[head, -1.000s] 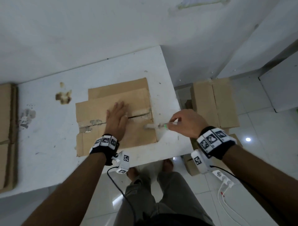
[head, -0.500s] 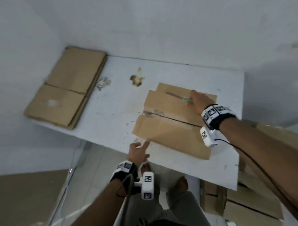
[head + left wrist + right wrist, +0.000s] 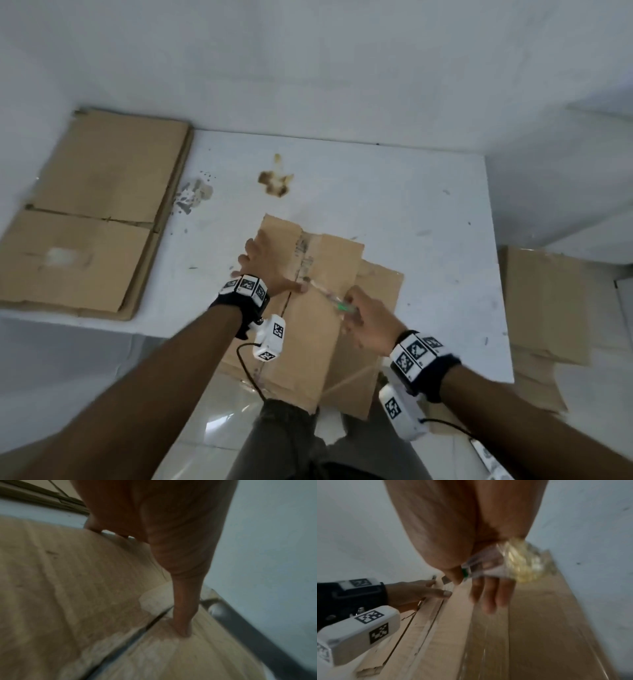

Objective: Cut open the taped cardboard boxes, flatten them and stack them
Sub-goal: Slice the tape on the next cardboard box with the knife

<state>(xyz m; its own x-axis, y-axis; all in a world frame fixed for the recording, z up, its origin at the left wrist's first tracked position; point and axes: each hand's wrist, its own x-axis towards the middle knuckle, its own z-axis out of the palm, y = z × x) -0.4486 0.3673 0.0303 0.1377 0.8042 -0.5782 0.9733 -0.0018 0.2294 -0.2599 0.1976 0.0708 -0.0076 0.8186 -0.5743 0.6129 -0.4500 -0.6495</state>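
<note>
Head view: the box (image 3: pixel 318 318) is now turned lengthwise, overhanging the table (image 3: pixel 428 222) edge, so cutting its taped seam can resume; left hand (image 3: pixel 265 263) is back on the box, flat, fingers straight. Left wrist view: thumb (image 3: pixel 183 615) presses beside the seam. Right wrist view: right hand (image 3: pixel 471 540) grips the cutter (image 3: pixel 467 573), blade near the seam.

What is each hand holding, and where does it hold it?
The right hand grips a small cutter by its handle end, with crumpled tape. The left hand holds nothing; it presses flat on the cardboard box.
</note>
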